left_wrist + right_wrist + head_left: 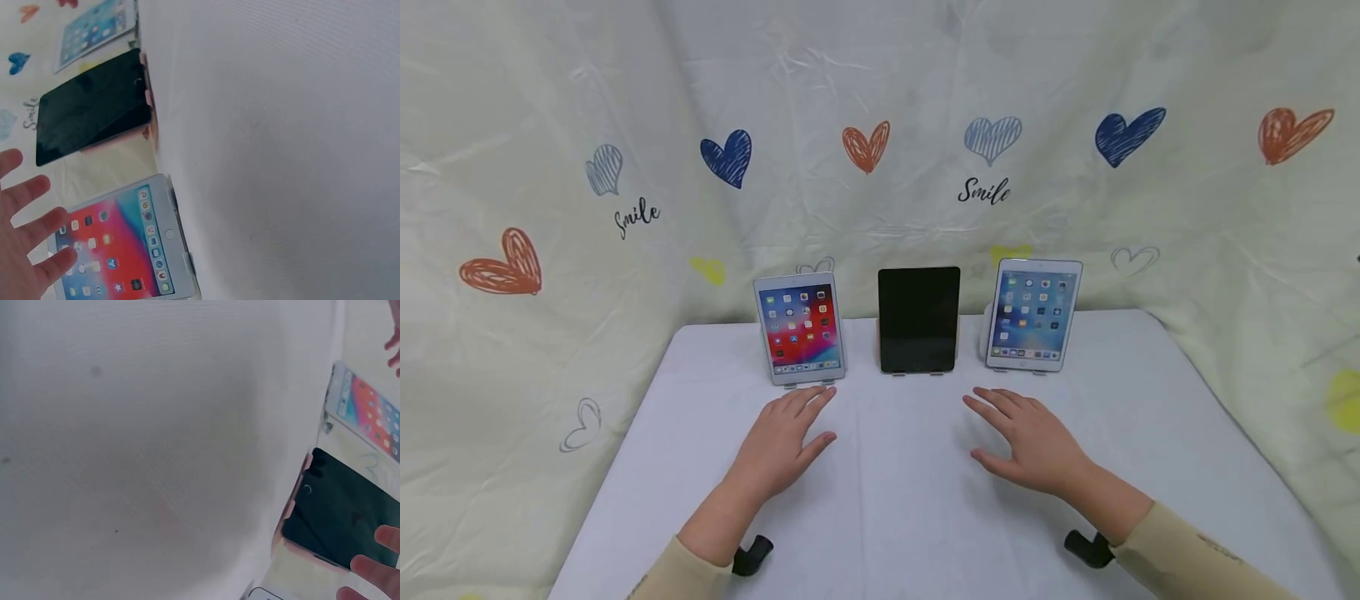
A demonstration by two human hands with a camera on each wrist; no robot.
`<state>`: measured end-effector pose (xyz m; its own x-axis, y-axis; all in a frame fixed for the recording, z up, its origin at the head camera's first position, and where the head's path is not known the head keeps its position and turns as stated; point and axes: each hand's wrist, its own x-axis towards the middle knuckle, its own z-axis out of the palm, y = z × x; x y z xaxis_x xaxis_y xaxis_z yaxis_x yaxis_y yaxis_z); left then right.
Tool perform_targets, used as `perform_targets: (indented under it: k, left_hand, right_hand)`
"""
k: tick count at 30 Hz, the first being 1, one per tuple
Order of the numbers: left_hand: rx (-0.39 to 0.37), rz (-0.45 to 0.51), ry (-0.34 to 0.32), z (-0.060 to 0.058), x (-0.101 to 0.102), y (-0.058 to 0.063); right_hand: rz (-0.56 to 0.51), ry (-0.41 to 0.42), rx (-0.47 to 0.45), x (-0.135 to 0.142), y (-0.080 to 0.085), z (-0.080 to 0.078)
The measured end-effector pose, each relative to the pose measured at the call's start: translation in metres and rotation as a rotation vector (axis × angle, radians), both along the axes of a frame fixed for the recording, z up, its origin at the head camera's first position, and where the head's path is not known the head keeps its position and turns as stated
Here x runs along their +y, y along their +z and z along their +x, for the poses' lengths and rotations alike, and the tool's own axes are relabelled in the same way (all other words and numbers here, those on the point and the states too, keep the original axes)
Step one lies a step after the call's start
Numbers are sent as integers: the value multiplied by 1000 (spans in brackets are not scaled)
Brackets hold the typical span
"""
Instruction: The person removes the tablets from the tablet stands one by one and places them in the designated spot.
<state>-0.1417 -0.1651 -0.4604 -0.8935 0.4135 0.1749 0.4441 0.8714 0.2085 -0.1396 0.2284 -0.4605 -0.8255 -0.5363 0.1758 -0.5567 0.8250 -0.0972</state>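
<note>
Three tablets stand propped on small stands along the back of the table. The left tablet (pixel 801 325) has a white frame and a lit red and blue home screen. A black tablet (pixel 919 320) with a dark screen is in the middle. The right tablet (pixel 1036 315), also white-framed, shows a lit blue home screen. My left hand (pixel 784 439) hovers in front of the left tablet, fingers spread and holding nothing. In front of the gap between the middle and right tablets, my right hand (pixel 1028 442) is held out, fingers apart, also holding nothing.
A white cloth covers the table (pixel 895 517). Behind it hangs a pale curtain (pixel 917 67) printed with hearts and the word Smile. The black tablet's stand (pixel 289 509) looks pinkish. Black wrist mounts (pixel 752 556) show below both wrists.
</note>
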Motion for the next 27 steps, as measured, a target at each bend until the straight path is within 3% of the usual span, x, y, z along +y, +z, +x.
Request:
perform_targets:
  k: [21,27]
  left_hand:
    - [51,70,91,-8,-23,2]
    - [34,85,134,-13,-30,1]
  right_hand:
    - [-56,-29,-59,-29,1,-16]
    - [-61,-42,-71,-41,3,-22]
